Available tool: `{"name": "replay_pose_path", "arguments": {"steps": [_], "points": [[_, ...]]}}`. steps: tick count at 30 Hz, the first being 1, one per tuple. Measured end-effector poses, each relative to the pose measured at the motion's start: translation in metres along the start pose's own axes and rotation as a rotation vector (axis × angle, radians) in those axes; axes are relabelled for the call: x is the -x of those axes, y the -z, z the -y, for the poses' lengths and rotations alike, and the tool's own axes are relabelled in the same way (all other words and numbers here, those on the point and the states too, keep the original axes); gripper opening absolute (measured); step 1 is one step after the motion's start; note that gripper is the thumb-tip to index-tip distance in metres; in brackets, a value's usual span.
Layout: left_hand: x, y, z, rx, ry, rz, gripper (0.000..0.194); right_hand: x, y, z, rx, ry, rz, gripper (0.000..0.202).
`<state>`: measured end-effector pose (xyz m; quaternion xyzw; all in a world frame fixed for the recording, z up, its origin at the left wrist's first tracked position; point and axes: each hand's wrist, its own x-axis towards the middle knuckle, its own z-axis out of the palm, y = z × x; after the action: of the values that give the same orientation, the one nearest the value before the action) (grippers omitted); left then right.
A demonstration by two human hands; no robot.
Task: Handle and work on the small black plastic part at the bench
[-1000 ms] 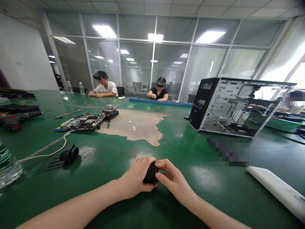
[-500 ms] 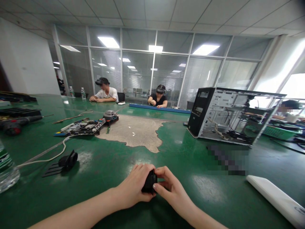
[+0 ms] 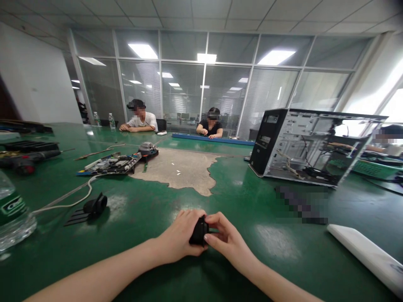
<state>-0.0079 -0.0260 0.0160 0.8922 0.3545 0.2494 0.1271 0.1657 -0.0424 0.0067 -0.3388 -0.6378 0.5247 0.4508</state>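
Observation:
A small black plastic part (image 3: 197, 233) is held between my two hands, low over the front of the green table (image 3: 151, 268). My left hand (image 3: 179, 235) wraps round it from the left, thumb beneath and fingers over the top. From the right, my right hand (image 3: 227, 239) pinches its right end with thumb and forefinger. Much of the part is covered by my fingers, so its exact kind cannot be told. To the left lies another black plastic piece (image 3: 96, 204) with a round collar and flat prongs.
An open computer case (image 3: 267, 144) stands at the right, near a white slab-like object (image 3: 362, 251). On the left are a water bottle (image 3: 14, 214), a circuit board (image 3: 113, 163) and a power drill (image 3: 28, 161). A brown sheet-like patch (image 3: 189, 167) is in the middle. Two people sit across the table.
The view has tilted and shifted slightly, so the table things appear a little higher and further right. My hands keep almost the same hold on the black part.

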Motion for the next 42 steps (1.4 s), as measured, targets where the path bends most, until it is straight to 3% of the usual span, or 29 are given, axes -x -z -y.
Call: {"name": "replay_pose_path", "arguments": {"steps": [9, 16, 23, 28, 37, 42], "points": [[-0.001, -0.002, 0.0, 0.002, -0.024, -0.007, 0.056, -0.001, 0.003, 0.002, 0.075, -0.049, -0.019, 0.025], [-0.002, -0.002, 0.0, 0.006, -0.014, -0.002, 0.055, 0.002, 0.003, 0.001, 0.054, 0.019, -0.005, 0.022], [-0.001, -0.003, 0.001, -0.004, -0.012, -0.016, 0.054, -0.001, 0.003, 0.002, 0.088, -0.083, -0.017, 0.031], [-0.001, -0.004, 0.001, -0.024, -0.016, -0.009, 0.054, 0.002, 0.005, 0.001, 0.048, -0.03, 0.045, 0.029], [0.0, -0.006, 0.002, -0.03, -0.035, -0.019, 0.054, -0.001, 0.006, -0.009, 0.081, -0.045, -0.008, 0.023], [0.0, -0.006, 0.002, -0.039, -0.045, -0.02, 0.055, 0.002, 0.007, -0.004, 0.071, -0.017, 0.045, 0.025]]}}
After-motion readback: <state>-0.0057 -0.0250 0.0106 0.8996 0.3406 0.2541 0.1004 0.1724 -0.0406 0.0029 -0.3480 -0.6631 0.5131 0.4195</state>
